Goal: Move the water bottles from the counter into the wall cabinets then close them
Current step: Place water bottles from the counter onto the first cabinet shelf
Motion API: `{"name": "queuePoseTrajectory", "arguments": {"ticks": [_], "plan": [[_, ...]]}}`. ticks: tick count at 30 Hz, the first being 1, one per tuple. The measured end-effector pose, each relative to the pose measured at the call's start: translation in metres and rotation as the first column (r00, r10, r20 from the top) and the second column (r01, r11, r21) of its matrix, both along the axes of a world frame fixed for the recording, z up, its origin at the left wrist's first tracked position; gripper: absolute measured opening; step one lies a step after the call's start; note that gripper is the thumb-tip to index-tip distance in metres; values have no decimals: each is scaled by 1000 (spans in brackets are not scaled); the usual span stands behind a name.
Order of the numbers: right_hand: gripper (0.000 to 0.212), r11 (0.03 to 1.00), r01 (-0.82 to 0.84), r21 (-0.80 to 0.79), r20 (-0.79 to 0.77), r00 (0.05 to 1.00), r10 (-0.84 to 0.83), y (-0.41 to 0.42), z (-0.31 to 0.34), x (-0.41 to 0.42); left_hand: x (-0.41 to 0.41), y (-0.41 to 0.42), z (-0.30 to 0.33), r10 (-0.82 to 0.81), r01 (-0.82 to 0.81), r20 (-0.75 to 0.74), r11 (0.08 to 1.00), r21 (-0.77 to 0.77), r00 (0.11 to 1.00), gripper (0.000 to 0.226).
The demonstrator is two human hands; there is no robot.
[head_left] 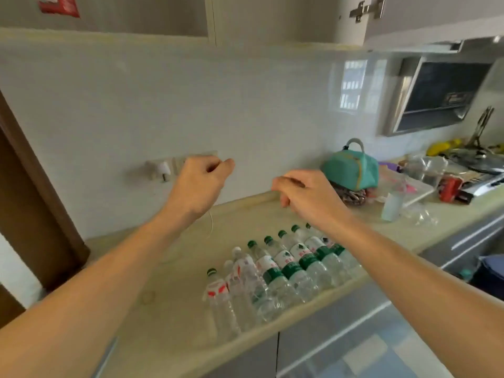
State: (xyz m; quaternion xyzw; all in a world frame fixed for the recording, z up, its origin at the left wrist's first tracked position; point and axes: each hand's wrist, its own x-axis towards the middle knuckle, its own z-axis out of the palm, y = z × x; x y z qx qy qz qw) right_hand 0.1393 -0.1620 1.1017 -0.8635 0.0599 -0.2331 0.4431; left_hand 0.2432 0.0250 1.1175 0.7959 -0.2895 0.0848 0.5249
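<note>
Above the counter (pixel 174 271), the left hand (pixel 200 180) and right hand (pixel 305 196) hover with fingers curled, holding nothing, over the near-edge row of water bottles (pixel 278 271).

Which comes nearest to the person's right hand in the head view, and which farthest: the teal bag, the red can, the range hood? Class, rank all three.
From the right hand:
1. Teal bag, on the counter against the wall, just right of the hand.
2. Red can, further right along the counter.
3. Range hood, mounted on the wall at the far right, above the stove.
</note>
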Motion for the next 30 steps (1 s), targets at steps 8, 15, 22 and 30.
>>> {"name": "queuePoseTrajectory", "arguments": {"ticks": [8,15,22,30], "plan": [[24,995,51,85,-282,959,-25,-28,-165,-68,-63,-29,-178,-153,220,-430,969,110,890,37],[21,983,105,152,-507,862,-13,-83,-326,-112,-114,-76,-352,-70,232,-671,960,154,738,34],[18,952,188,241,-711,702,42,-152,-543,-167,-170,-112,-579,159,126,-805,953,277,572,25],[17,843,420,336,-781,625,0,-158,-790,-178,-189,-84,-828,404,-78,-784,904,420,471,22]]}}
